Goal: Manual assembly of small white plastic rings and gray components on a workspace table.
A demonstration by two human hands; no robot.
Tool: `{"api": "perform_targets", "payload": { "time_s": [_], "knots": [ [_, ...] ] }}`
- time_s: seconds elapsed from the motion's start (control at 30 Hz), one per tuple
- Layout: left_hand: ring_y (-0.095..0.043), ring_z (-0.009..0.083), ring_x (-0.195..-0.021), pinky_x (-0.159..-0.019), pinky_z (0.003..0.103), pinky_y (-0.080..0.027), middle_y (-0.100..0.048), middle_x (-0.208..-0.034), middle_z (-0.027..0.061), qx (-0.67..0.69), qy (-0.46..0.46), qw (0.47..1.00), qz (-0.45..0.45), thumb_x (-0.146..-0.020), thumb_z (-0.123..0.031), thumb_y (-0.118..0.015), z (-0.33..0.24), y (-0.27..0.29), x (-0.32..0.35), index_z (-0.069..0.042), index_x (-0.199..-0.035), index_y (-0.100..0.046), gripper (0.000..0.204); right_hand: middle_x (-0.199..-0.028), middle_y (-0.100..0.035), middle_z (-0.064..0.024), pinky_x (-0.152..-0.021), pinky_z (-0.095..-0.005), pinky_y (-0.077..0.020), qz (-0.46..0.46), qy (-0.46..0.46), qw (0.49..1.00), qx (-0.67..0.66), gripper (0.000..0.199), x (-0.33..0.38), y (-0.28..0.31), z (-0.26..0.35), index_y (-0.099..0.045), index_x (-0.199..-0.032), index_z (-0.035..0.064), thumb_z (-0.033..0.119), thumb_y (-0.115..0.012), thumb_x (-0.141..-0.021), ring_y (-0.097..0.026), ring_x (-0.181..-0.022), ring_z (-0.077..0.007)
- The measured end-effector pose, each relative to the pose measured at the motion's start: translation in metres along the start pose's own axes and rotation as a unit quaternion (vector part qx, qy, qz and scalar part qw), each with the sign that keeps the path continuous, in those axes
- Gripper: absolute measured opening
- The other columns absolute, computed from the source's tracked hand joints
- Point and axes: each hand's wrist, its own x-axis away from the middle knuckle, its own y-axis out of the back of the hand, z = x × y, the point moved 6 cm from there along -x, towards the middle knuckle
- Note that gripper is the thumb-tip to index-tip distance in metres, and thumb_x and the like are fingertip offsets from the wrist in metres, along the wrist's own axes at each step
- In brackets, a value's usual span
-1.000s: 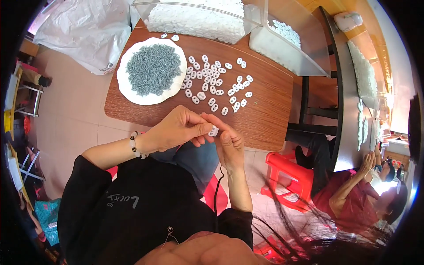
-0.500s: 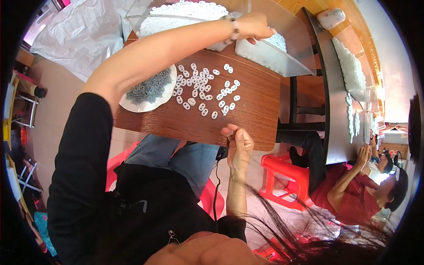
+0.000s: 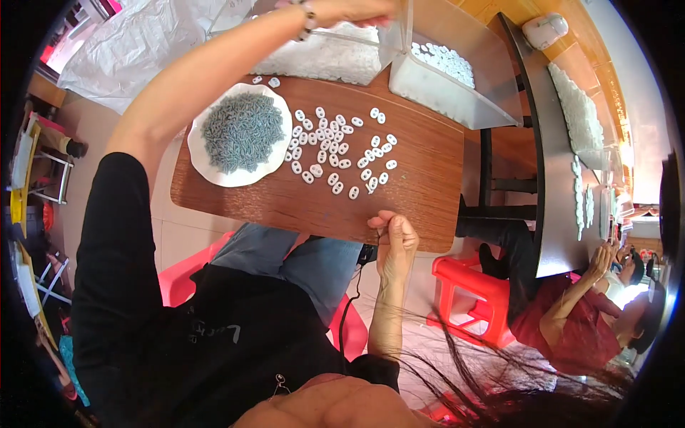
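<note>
Up top, her left hand (image 3: 357, 11) stretches far across the bench (image 3: 421, 192), fingers curled on the rim of the clear plastic bin (image 3: 457, 85). Nearer, the right hand (image 3: 396, 242) rests loosely closed at the bench's front edge, holding nothing I can make out. Small white pieces (image 3: 339, 150) lie between both hands, beside a white plate (image 3: 214, 167), with bare wood around.

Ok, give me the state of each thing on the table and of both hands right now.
left hand: stretched out over the clear bins, grip cut off by the frame
right hand: closed loosely at the table edge
white plate: heaped with grey pieces
white pieces: scattered loose on the table
clear bin: part full of white pieces
</note>
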Motion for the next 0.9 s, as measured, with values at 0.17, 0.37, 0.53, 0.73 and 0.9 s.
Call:
{"api": "perform_targets", "payload": {
  "time_s": [0.17,0.37,0.53,0.73,0.9],
  "knots": [
    [-0.059,0.0221,-0.086,-0.071,0.040,-0.052,-0.064,-0.109,0.0084,-0.345,0.146,0.926,0.044,-0.075,-0.038,-0.064,0.113,0.081,-0.020,-0.010,-0.121,-0.060,0.054,-0.085,-0.068,-0.0133,-0.079,-0.0314,-0.0503,0.003,0.000,0.999,-0.033,0.032,0.001,0.004,-0.004,-0.063,-0.099,-0.0049,0.025,-0.053,-0.099,-0.065,-0.080,-0.0200],
    [-0.062,0.0243,-0.092,-0.078,0.033,-0.050,-0.063,-0.113,0.0164,-0.423,0.126,0.868,0.227,-0.063,-0.031,-0.073,0.160,0.086,-0.029,-0.009,-0.131,-0.052,0.075,-0.083,-0.066,-0.0136,-0.081,-0.0357,-0.0522,-0.003,0.000,0.999,-0.052,0.030,0.000,0.012,-0.007,-0.062,-0.097,-0.0048,0.023,-0.051,-0.099,-0.065,-0.080,-0.0226],
    [-0.061,0.0299,-0.095,-0.084,0.039,-0.047,-0.064,-0.102,0.0161,-0.389,0.036,0.918,0.072,-0.065,-0.035,-0.072,0.105,0.081,-0.014,-0.007,-0.127,-0.054,0.070,-0.082,-0.065,-0.0139,-0.081,-0.0365,-0.0525,0.020,-0.005,0.998,-0.053,0.031,-0.004,0.003,-0.004,-0.061,-0.096,-0.0057,0.023,-0.051,-0.099,-0.064,-0.080,-0.0232],
    [-0.046,0.0347,-0.118,-0.097,0.044,-0.041,-0.050,-0.123,0.0183,-0.462,-0.215,0.850,0.130,-0.065,-0.034,-0.075,0.050,0.013,-0.018,-0.018,-0.128,-0.054,0.069,-0.082,-0.065,-0.0145,-0.080,-0.0367,-0.0526,0.019,-0.012,0.999,-0.034,0.031,-0.005,0.002,-0.004,-0.061,-0.095,-0.0065,0.022,-0.051,-0.099,-0.064,-0.080,-0.0237],
    [-0.029,0.0391,-0.128,-0.102,0.054,-0.037,-0.032,-0.139,0.0156,-0.541,-0.135,0.779,0.287,-0.061,-0.037,-0.081,0.058,-0.032,-0.012,-0.027,-0.134,-0.048,0.081,-0.082,-0.065,-0.0143,-0.080,-0.0377,-0.0530,0.021,-0.016,0.999,-0.036,0.030,-0.007,0.003,-0.003,-0.061,-0.096,-0.0065,0.021,-0.052,-0.099,-0.065,-0.080,-0.0245]
  ]
}}
